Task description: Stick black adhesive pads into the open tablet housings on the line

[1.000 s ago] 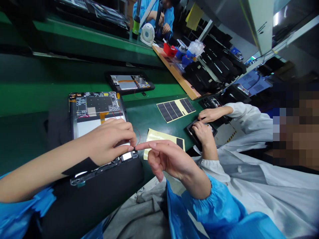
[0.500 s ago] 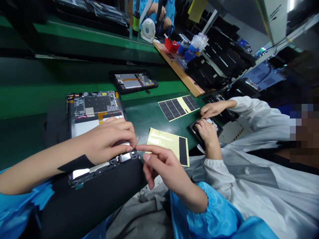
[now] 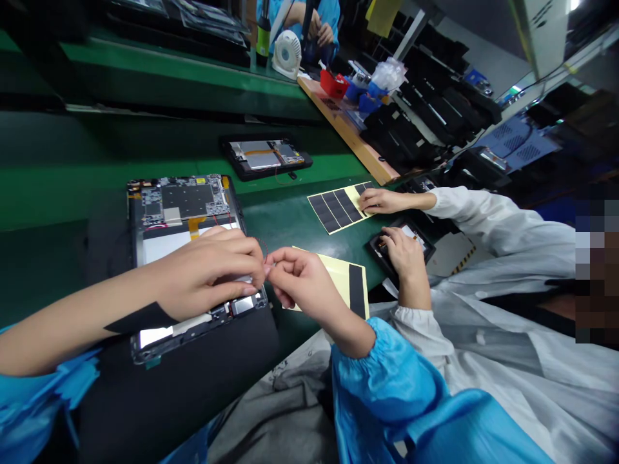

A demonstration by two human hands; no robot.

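Note:
An opened tablet [image 3: 186,201] with a bare circuit board and silver-white inner parts lies before me on a black surface. My left hand [image 3: 225,267] lies across it, fingers bent and closed against its right side, thumb along the near edge. Beside those fingertips, my right hand [image 3: 300,277] is closed in a pinch at the tablet's right edge. A thin red wire [image 3: 264,245] curves from the tablet down to the pinch; its end is hidden by the fingers. A black strip [image 3: 141,318] is at my left wrist.
A second opened device [image 3: 261,154] lies farther back. Right of my hands are a yellow sheet [image 3: 338,274] and a sheet of black stickers [image 3: 333,209]. A co-worker's hands [image 3: 403,254] are at another device and that sticker sheet. A small fan [image 3: 287,55] stands behind.
My right hand has gone from a pointing finger to a pinch beside my left fingers. The co-worker's far hand has moved from the device to the sticker sheet.

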